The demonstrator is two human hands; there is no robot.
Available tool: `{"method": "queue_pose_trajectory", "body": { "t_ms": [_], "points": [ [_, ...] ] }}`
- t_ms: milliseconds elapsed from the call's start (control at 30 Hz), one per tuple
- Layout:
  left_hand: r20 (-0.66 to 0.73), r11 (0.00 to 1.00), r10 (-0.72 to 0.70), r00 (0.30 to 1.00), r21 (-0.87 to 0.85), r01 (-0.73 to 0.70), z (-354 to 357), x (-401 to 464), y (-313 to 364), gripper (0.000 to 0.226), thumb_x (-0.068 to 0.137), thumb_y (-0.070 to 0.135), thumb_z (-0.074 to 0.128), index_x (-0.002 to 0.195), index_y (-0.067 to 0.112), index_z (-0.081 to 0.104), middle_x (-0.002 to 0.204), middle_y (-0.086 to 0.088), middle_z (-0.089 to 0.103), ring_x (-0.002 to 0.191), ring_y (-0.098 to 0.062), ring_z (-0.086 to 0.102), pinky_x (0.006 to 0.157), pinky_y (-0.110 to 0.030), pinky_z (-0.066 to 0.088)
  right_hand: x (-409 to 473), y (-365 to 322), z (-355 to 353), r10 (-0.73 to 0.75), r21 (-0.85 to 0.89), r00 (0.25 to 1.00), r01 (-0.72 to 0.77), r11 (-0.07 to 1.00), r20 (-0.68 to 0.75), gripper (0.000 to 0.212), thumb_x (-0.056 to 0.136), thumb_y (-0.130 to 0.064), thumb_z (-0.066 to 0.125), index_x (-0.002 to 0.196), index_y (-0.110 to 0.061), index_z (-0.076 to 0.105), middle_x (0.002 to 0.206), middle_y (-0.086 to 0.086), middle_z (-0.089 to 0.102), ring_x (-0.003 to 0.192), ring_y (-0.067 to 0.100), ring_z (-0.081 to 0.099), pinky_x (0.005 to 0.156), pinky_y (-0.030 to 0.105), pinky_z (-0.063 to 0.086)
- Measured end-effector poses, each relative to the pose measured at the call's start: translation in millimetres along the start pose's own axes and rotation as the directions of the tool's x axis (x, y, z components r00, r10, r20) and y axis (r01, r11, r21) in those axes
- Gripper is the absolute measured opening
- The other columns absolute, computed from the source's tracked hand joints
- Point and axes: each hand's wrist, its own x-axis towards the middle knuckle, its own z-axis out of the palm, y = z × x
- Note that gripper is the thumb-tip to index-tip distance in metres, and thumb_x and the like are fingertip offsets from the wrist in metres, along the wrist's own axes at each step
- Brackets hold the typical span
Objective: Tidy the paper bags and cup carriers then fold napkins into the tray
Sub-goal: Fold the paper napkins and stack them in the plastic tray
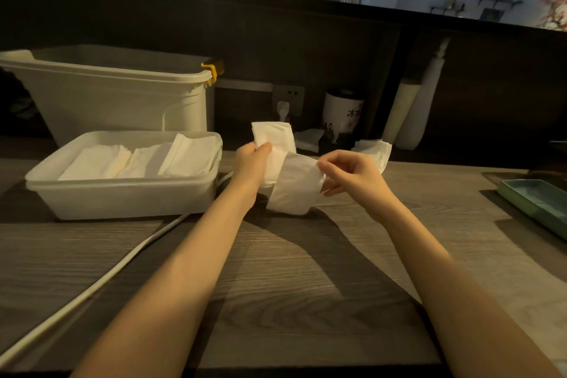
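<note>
Above the middle of the table (306, 301), you have one napkin (291, 181) lifted between both hands, partly folded and sagging in the middle. Your left hand (251, 163) pinches the upper flap between thumb and curled fingers, holding that end high so the sheet hangs free. Your right hand (349, 173) has its fingers loosely curled and nips the near edge of the lower flap at the fingertips, which looks like the grip you need to draw that edge across and line up the fold. Neither hand is spread open; each has hold of the paper.

Just to your left sits the white tray (122, 190), with a row of folded napkins (141, 159) leaning inside it, so keeping the work close to it makes for a short carry. Behind your right hand, a few loose napkins (376, 150) lie on the table, probably the unfolded supply. A big lidless bin (116, 92) stands behind the tray, a printed canister (342, 115) near the wall, and a white cable (101, 279) runs across the table on your left. No paper bags or cup carriers show up here, so you seem to be on the napkin step.
</note>
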Motion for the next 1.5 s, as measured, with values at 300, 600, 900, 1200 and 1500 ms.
{"method": "queue_pose_trajectory", "body": {
  "t_ms": [300, 600, 900, 1200, 1500],
  "points": [
    [0.290, 0.971, -0.191, 0.938, 0.197, 0.137, 8.0, -9.7, 0.6, 0.028, 0.097, 0.029, 0.045, 0.118, 0.013, 0.053, 0.111, -0.009, 0.059, 0.092, -0.021, 0.056, 0.078, -0.032, 0.046, 6.0, -3.1, -2.9, 0.124, 0.254, 0.989, -0.100, 0.962, -0.080, 0.017, 0.097, -0.025, 0.048, 0.090, -0.015, 0.061, 0.083, 0.004, 0.064, 0.062, 0.013, 0.064, 0.050, 0.021, 0.052],
    [0.488, 0.982, -0.182, 0.854, 0.048, 0.182, 18.2, -19.4, -4.1, 0.032, 0.098, 0.045, 0.030, 0.106, 0.025, 0.054, 0.095, -0.001, 0.063, 0.086, -0.017, 0.062, 0.072, -0.030, 0.049, 10.4, 13.2, -1.5, 0.151, -0.064, 0.955, -0.173, 0.983, -0.256, 0.022, 0.099, -0.028, 0.044, 0.112, -0.014, 0.054, 0.088, 0.000, 0.056, 0.061, 0.009, 0.057, 0.041, 0.014, 0.043],
    [0.492, 0.976, -0.154, 0.857, 0.211, 0.054, 27.7, -23.3, -5.0, 0.036, 0.093, 0.027, 0.053, 0.127, 0.015, 0.045, 0.094, 0.007, 0.056, 0.085, -0.009, 0.055, 0.069, -0.025, 0.047, 14.2, 20.2, -2.4, 0.096, -0.278, 0.946, -0.186, 0.942, -0.309, 0.029, 0.099, -0.029, 0.043, 0.120, -0.012, 0.052, 0.099, 0.003, 0.057, 0.063, 0.006, 0.054, 0.038, 0.011, 0.039],
    [0.343, 0.987, -0.151, 0.927, 0.100, 0.124, 33.6, -16.4, -3.1, 0.035, 0.096, 0.021, 0.047, 0.130, 0.013, 0.043, 0.128, -0.007, 0.052, 0.106, -0.020, 0.051, 0.078, -0.032, 0.044, 25.5, 30.7, -33.4, 0.074, -0.213, 0.905, -0.177, 0.961, -0.419, 0.018, 0.098, -0.025, 0.048, 0.108, -0.013, 0.056, 0.090, 0.000, 0.067, 0.056, 0.007, 0.056, 0.043, 0.013, 0.041],
    [0.282, 0.990, -0.124, 0.951, -0.030, 0.138, 51.6, 3.9, 3.6, 0.038, 0.097, 0.017, 0.046, 0.134, 0.011, 0.041, 0.130, -0.009, 0.052, 0.113, -0.024, 0.052, 0.079, -0.032, 0.045, 38.0, 78.4, -69.7, 0.117, -0.608, 0.919, -0.341, 0.717, -0.376, 0.025, 0.091, -0.032, 0.060, 0.112, -0.018, 0.062, 0.108, 0.001, 0.062, 0.101, 0.020, 0.057, 0.080, 0.036, 0.049]
  ]
}}
